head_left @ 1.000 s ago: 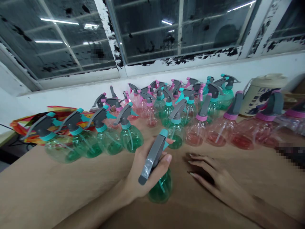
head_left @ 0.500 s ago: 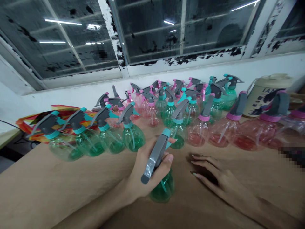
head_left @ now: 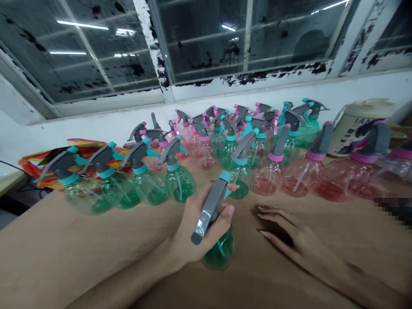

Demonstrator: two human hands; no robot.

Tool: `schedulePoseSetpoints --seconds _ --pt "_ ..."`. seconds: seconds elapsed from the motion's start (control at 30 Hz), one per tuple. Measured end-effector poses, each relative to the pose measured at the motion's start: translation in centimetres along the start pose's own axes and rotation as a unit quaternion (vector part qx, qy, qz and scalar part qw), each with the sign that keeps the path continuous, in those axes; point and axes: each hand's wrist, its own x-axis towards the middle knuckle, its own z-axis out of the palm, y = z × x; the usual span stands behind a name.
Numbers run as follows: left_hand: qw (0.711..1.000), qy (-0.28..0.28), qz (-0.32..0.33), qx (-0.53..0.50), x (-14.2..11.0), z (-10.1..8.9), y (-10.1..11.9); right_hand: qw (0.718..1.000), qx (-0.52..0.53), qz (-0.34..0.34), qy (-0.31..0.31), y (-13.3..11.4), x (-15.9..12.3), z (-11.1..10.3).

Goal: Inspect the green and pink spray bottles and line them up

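My left hand [head_left: 199, 221] is wrapped round the neck of a green spray bottle [head_left: 220, 251] with a grey and turquoise trigger head. The bottle stands on the wooden table [head_left: 106, 257], its nozzle pointing away from me, and my fingers hide its collar. To the right of it, my right hand [head_left: 294, 238] rests on the tabletop with fingers stretched out, holding nothing. Just beyond my left hand stands another green spray bottle [head_left: 240, 182], beside a pink spray bottle [head_left: 266, 180].
Several green spray bottles [head_left: 180, 182] line up at the left, pink ones [head_left: 331, 182] at the right, more behind. A beige container [head_left: 357, 128] stands at the back right. A colourful bag [head_left: 93, 150] lies back left. Windows [head_left: 206, 43] rise behind the table.
Both hands and the held spray bottle stay in nearly the same place. The view has shifted very slightly.
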Motion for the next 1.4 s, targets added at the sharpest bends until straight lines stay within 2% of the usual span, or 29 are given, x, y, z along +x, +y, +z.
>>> schedulePoseSetpoints --seconds 0.3,0.53,1.0,1.4 --pt "0.999 -0.002 0.021 0.046 0.3 -0.8 0.9 1.000 -0.004 0.017 0.011 0.1 -0.2 0.3" --pt "0.998 0.045 0.036 0.033 -0.2 -0.4 0.5 0.999 -0.015 0.001 0.032 -0.1 -0.2 0.1" --pt "0.999 0.016 0.024 0.018 -0.2 -0.3 0.2 1.000 -0.004 0.006 0.022 0.1 -0.2 0.1" --pt "0.999 0.007 0.035 0.009 -0.1 -0.1 -0.2 0.999 -0.012 -0.002 0.039 0.3 -0.2 0.2"
